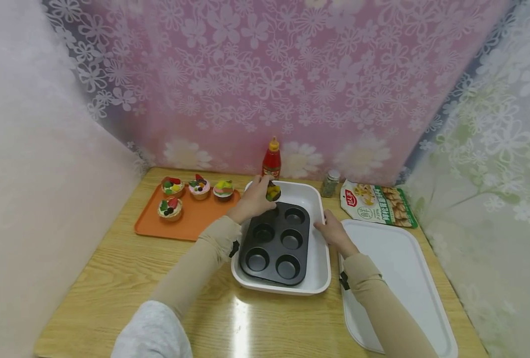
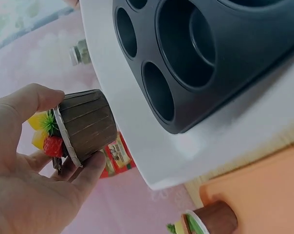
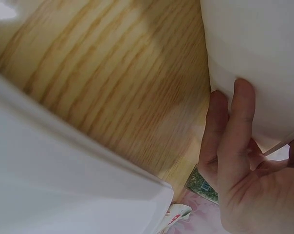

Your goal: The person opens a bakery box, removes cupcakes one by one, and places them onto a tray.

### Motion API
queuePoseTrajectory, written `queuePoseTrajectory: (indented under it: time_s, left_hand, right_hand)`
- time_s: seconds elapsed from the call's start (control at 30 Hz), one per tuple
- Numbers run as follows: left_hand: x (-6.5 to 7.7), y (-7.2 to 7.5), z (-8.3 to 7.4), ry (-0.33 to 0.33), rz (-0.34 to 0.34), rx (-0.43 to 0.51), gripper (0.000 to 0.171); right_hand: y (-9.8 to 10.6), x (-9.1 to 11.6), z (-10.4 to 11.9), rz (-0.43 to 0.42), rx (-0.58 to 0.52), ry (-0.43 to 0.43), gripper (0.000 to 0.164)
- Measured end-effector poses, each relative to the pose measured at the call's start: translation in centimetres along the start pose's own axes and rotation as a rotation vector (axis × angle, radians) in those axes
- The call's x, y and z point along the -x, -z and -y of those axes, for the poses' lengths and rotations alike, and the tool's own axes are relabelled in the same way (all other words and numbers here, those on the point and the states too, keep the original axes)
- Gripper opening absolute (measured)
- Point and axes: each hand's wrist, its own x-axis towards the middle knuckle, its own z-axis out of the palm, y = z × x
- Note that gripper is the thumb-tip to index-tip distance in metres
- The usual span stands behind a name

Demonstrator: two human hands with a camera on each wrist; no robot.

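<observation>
My left hand (image 1: 252, 200) holds a fruit-topped cupcake (image 2: 87, 122) in a brown pleated wrapper, over the far end of a black muffin tin (image 1: 273, 251). The left wrist view shows the cupcake tipped on its side, with a red berry and yellow pieces toward the palm. The tin lies inside a deep white tray (image 1: 322, 271), and its visible cups are empty. On the tray's right side, my right hand (image 1: 335, 233) grips the wall, thumb at the rim and fingers (image 3: 242, 114) against the outside.
An orange tray (image 1: 193, 219) with several cupcakes (image 1: 169, 209) lies to the left. Behind stand a red sauce bottle (image 1: 271, 161) and a small spice jar (image 1: 330, 184). At right are a food packet (image 1: 378, 204) and a flat white tray (image 1: 394, 268).
</observation>
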Motion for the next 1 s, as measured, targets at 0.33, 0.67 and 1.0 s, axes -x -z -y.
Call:
queuePoseTrajectory:
  time_s: [0.33,0.67,1.0]
  left_hand:
    - [0.8,1.4,2.7,0.069,-0.089,-0.017,0.082]
    - [2.2,2.9,6.4,0.179,-0.247,0.018,0.088]
    - [4.1,4.3,9.9,0.252,-0.263,-0.005,0.087]
  right_hand:
    - [-0.1,-0.1,-0.2,-0.014,0.0,0.005,0.046]
    - [0.2,0.2,-0.2,-0.001,0.013,0.007,0.048]
    - [-0.1,-0.1,-0.1,0.006,0.009,0.015,0.05]
